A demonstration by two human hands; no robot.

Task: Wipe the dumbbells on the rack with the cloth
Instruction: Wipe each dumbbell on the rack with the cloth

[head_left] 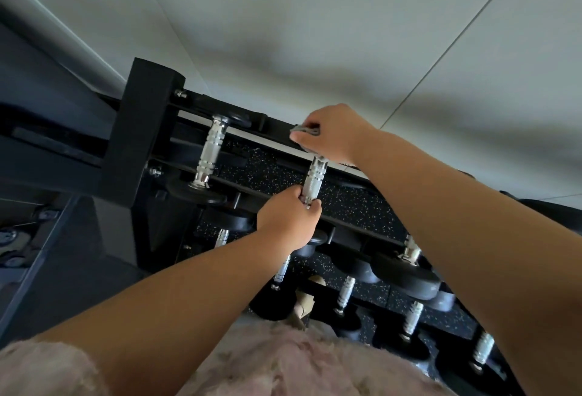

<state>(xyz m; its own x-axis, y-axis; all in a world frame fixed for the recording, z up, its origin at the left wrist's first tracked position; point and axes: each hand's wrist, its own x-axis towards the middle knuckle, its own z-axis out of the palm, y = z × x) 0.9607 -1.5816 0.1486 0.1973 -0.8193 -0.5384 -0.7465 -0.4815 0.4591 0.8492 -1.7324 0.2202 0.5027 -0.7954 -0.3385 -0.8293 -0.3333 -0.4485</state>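
Dumbbell (pixel 315 172) on top tier of rack (pixel 141 131), chrome handle across the rails. Left hand (pixel 291 222) clamped round handle's near end. Right hand (pixel 330 134) at far end, pinching grey cloth (pixel 304 129) against it. Another dumbbell (pixel 209 153) just left; more dumbbells (pixel 409 273) below.
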